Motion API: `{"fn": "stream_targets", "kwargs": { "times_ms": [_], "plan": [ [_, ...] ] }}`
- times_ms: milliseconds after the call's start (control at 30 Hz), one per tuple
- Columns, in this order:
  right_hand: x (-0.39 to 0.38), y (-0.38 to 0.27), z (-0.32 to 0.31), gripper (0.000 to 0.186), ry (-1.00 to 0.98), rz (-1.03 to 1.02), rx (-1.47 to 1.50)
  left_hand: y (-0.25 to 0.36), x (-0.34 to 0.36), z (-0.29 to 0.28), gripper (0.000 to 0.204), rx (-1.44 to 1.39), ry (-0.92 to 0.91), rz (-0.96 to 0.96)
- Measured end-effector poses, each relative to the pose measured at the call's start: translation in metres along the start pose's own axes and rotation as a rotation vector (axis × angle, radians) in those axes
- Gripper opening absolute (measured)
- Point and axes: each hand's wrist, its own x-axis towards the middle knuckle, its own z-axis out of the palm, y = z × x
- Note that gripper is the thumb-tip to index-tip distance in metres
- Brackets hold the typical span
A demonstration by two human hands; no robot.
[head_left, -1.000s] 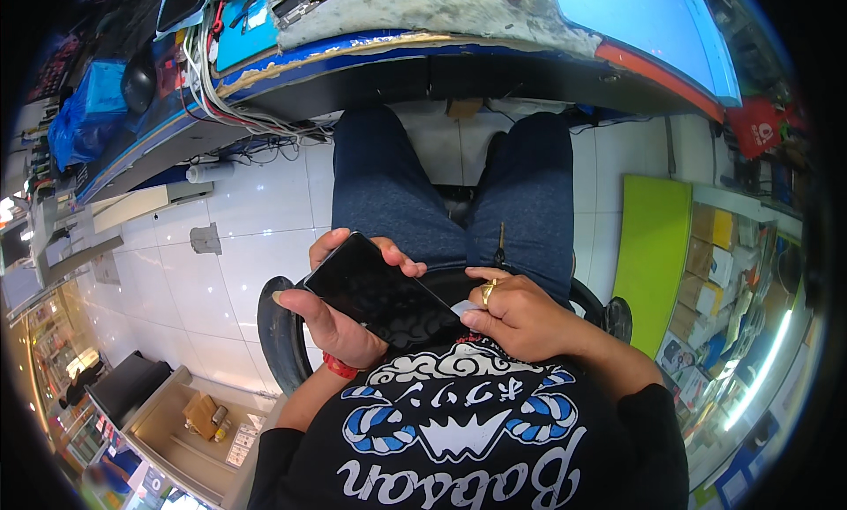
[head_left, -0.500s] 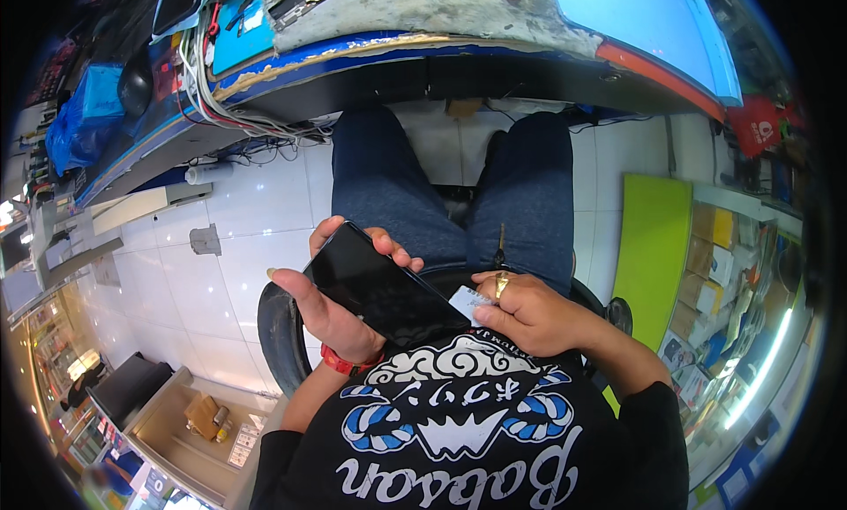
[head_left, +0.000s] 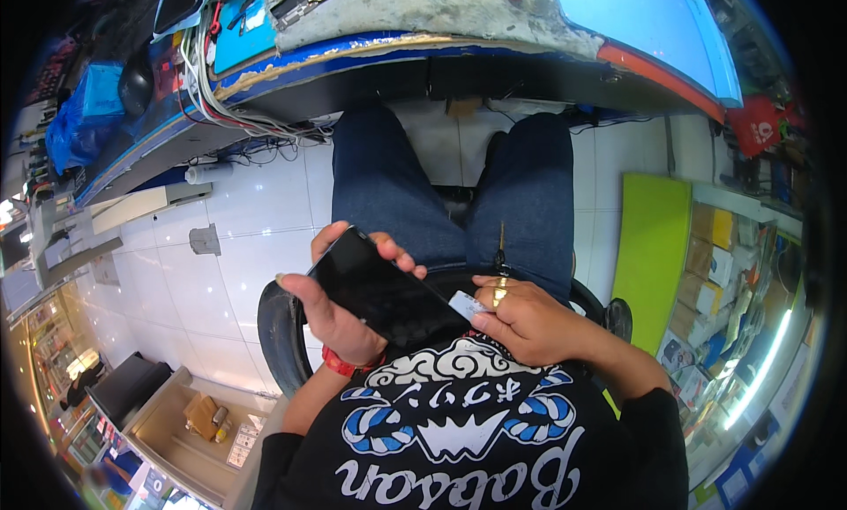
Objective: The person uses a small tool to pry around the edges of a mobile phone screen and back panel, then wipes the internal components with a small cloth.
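Note:
My left hand [head_left: 335,320] is wrapped round a black smartphone [head_left: 379,285] with a dark screen, its thumb along the near-left side and its fingertips over the far edge. My right hand [head_left: 519,320], with a gold ring, pinches a small white card [head_left: 468,304] at the phone's right end; whether the card touches the phone I cannot tell. A key [head_left: 501,241] with a dark fob lies or hangs just above my right hand against my jeans. A red band is on my left wrist.
In front is a worn workbench [head_left: 415,7] with tools, a blue mat [head_left: 236,47], cables [head_left: 207,95] and a light-blue board [head_left: 635,25]. A blue plastic bag [head_left: 79,131] is at the left. A black chair [head_left: 278,333] surrounds me; a green panel [head_left: 644,254] and glass display case stand at the right.
My right hand has shifted slightly, and more of the white card shows than a second ago. The phone in my left hand has moved only a little.

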Motion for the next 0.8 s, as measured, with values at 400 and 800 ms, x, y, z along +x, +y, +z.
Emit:
{"fn": "stream_targets", "kwargs": {
  "times_ms": [400,800],
  "plan": [
    [0.001,-0.008,-0.004,0.028,-0.046,-0.064,-0.008,0.002,0.003,-0.001,0.079,-0.006,-0.019,-0.087],
    [-0.006,-0.007,0.000,0.029,0.001,-0.078,0.029,0.002,0.000,0.001,0.080,-0.006,-0.022,0.001]
  ]
}}
